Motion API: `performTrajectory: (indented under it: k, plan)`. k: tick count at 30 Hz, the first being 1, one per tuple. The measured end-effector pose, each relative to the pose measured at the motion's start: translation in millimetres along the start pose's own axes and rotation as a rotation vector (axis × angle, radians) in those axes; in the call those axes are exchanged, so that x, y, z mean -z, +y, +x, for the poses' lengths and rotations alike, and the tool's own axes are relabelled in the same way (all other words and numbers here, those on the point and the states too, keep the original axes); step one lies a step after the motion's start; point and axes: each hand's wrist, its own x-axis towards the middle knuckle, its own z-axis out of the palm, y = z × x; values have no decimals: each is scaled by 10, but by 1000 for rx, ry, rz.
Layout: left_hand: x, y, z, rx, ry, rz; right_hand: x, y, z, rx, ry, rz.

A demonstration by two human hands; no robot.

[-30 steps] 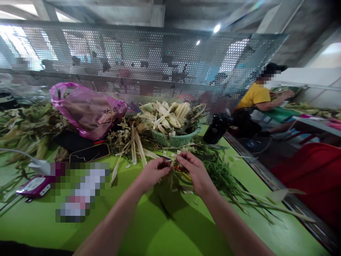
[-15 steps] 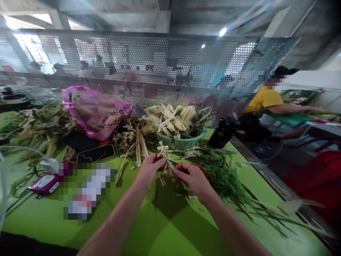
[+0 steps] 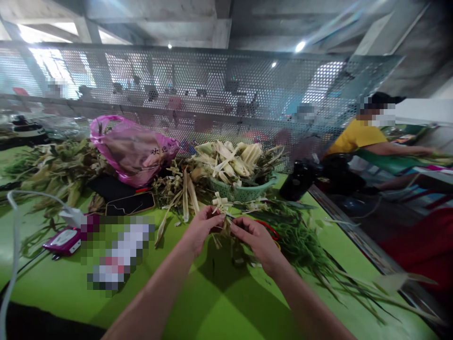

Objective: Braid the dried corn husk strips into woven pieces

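A small figure of pale woven husk strips (image 3: 221, 202) is held up over the green table (image 3: 212, 302). My left hand (image 3: 203, 230) pinches it from the left, thumb and fingers closed on its middle. From the right, my right hand (image 3: 253, 236) has its thumb and fingertips pressed together on the loose strips below the figure. Behind the hands, a green basket (image 3: 240, 191) holds pale corn husks (image 3: 233, 160). Red-handled scissors (image 3: 269, 229) lie partly hidden just beyond my right hand.
Green fibres (image 3: 304, 245) spread at the right. A black container (image 3: 295, 182), pink bag (image 3: 132, 148), phone (image 3: 130, 204) and purple power strip (image 3: 63, 239) stand or lie around. A person in yellow (image 3: 361, 134) is at the far right.
The whole view has shifted slightly, with the table's things now a little further right and lower. Both hands keep their hold on the husk figure; more of the scissors shows.
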Motion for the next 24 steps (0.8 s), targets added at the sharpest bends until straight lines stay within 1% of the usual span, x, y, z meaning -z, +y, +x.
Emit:
performTrajectory:
  k: [4, 7, 11, 15, 19, 24]
  plan:
    - [-10, -2, -15, 40, -39, 47, -29, 45, 9, 32, 39, -12]
    - [-1, 44, -31, 37, -56, 68, -33, 76, 19, 32, 33, -17]
    - [27, 106, -33, -14, -2, 73, -23, 89, 28, 63, 26, -84]
    - [42, 102, -5, -54, 52, 82, -29, 75, 18, 81, 26, -131]
    - [26, 80, 4, -63, 42, 58, -41, 62, 9, 70, 20, -64]
    - [14, 42, -3, -42, 13, -14, -52, 56, 16, 91, 73, -80]
